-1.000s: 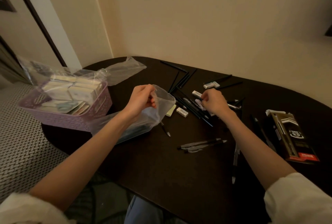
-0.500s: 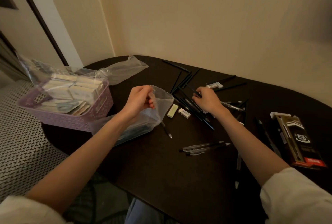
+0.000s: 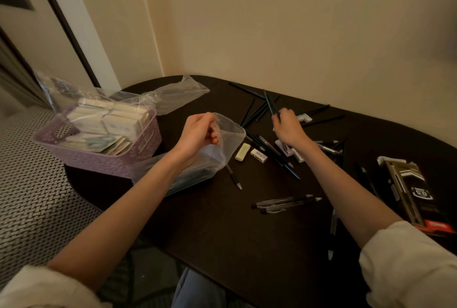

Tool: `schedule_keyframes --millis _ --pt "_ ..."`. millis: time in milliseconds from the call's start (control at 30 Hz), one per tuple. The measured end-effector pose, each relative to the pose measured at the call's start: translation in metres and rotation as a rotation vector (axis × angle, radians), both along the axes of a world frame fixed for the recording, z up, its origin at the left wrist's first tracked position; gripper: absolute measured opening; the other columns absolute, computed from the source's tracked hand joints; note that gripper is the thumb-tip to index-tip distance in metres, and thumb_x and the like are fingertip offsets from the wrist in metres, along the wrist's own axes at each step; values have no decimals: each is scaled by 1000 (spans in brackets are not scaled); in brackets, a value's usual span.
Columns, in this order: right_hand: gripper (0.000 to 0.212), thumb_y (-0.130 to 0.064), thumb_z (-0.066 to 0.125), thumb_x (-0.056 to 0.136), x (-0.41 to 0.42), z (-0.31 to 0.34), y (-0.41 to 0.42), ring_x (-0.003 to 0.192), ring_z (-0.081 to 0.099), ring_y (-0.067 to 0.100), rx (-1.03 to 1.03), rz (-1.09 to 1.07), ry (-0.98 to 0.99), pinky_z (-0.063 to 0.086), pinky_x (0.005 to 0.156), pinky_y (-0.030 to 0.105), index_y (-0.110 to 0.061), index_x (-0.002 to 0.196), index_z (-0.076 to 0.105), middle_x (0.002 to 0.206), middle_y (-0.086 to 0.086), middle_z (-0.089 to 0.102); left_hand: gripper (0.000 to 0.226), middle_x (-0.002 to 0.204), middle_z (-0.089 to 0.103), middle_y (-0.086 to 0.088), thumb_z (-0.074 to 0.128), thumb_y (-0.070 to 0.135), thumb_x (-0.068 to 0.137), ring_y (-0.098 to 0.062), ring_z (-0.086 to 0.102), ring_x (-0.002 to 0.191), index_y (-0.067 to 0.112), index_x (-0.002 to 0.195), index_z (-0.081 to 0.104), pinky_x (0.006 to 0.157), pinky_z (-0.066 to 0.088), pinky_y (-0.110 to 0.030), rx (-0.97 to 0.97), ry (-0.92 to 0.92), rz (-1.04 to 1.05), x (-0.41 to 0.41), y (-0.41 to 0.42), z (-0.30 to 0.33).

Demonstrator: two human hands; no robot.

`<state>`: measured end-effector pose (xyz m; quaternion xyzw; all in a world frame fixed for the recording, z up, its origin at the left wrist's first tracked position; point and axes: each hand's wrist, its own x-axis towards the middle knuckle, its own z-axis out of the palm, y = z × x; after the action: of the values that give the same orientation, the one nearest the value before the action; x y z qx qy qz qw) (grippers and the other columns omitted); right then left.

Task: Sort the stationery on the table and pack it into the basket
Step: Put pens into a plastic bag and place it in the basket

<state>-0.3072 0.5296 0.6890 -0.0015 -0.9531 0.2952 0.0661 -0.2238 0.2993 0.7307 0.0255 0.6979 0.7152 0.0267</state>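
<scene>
My left hand [image 3: 197,132] pinches the rim of a clear plastic bag [image 3: 222,149] and holds its mouth open; dark pens lie inside the bag. My right hand [image 3: 288,127] is closed around black pencils [image 3: 269,102], lifted above a scattered pile of black pencils and pens [image 3: 272,149] on the dark table [image 3: 222,228]. A purple basket [image 3: 99,159] at the table's left end holds boxes wrapped in plastic. White erasers [image 3: 258,155] and a pale yellow eraser [image 3: 242,152] lie between the bag and the pile.
Three clear pens [image 3: 284,202] lie near the front middle. A black pen box [image 3: 410,191] sits at the right, with loose pens beside it. An empty plastic bag [image 3: 178,95] lies at the back left. A wall runs close behind the table.
My right hand has closed on black pencils from the pile and raised them up and away from the table. My left hand keeps the bag open in the same place.
</scene>
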Motion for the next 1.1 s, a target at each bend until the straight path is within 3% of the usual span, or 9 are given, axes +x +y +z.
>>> schedule_keyframes --millis 67,133,200,300,400,533,767,900,1100 --pt "25 -17 34 104 6 11 2 81 49 19 -27 -3 105 39 73 33 2 112 49 102 9 41 34 54 49 2 44 11 97 -8 49 52 14 65 52 56 46 -23 -1 2 -7 1 0 0" --pt "21 -15 32 104 13 17 5 84 48 23 -10 36 133 39 69 32 -2 108 47 97 8 45 33 55 49 2 44 12 97 -9 49 53 14 65 52 57 46 -24 -4 3 -12 2 0 0" --pt "12 -13 32 104 19 14 9 71 47 17 -7 76 80 37 60 27 -7 103 42 86 4 49 33 56 49 2 44 12 97 -9 49 53 14 66 52 57 46 -24 -7 2 -13 2 -1 -1" --pt "11 -9 35 102 28 6 10 64 40 1 -33 102 9 39 61 25 -7 110 42 86 -2 48 32 57 49 1 45 12 97 -9 49 53 14 66 52 57 46 -23 6 -4 -10 4 -1 -1" --pt "16 -21 42 102 38 -1 10 63 51 11 -64 136 -41 40 55 26 -10 99 53 76 -1 52 30 59 48 0 45 12 97 -9 48 54 14 68 52 57 46 -23 9 -15 -8 6 0 -1" --pt "9 -18 61 92 41 -12 10 81 62 18 42 149 -161 50 69 32 -10 90 64 83 3 61 29 60 47 0 45 12 97 -9 48 54 14 69 52 57 45 -23 18 -19 -15 6 0 1" --pt "11 -12 63 89 44 -14 9 89 61 16 146 143 -134 50 73 29 -12 100 66 93 1 61 29 59 49 1 46 13 97 -8 49 54 14 69 53 57 46 -22 16 -23 7 6 -2 5" --pt "7 -14 61 91 44 -16 4 79 61 15 174 143 -142 52 69 31 -11 95 65 86 2 62 31 56 49 1 46 12 97 -8 48 52 14 67 52 57 46 -23 25 -24 18 8 -3 5" --pt "13 -22 65 89 40 -17 1 80 64 19 246 111 -199 56 71 36 -10 93 65 88 7 65 33 52 48 3 46 11 97 -10 48 52 14 64 50 60 46 -28 43 -24 54 9 -7 7"
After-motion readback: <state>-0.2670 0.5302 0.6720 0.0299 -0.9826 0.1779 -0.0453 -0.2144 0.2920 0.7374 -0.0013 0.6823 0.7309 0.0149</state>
